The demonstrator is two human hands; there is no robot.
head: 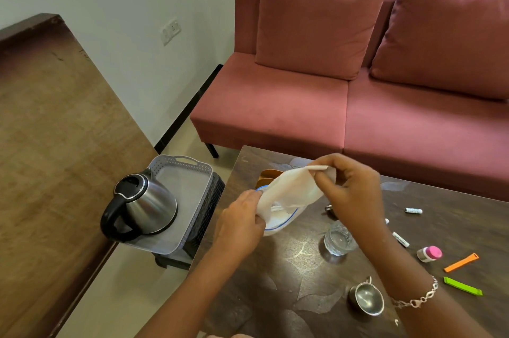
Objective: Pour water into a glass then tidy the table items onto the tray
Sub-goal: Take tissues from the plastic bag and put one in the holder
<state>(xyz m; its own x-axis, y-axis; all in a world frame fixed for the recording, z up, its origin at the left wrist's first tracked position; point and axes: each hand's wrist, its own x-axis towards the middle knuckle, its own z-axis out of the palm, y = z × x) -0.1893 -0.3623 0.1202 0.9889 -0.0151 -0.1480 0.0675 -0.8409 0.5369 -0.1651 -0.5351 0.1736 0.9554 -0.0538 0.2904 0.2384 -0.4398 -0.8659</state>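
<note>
Over the far left corner of the desk (275, 269), I see both hands pinching a white cloth (286, 189), left hand (239, 216) low, right hand (355, 191) high; it looks limp and light; I'd hold its edges; the tray (205, 172) sits off the left edge.

Gripping left hand (242, 216); pinching right hand (352, 189)

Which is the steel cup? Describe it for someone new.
Find the dark table in front of the pink sofa. Near its front edge, closer than the clear glass, sits the steel cup. Unlike the glass, it is shiny metal with a small handle.
</note>
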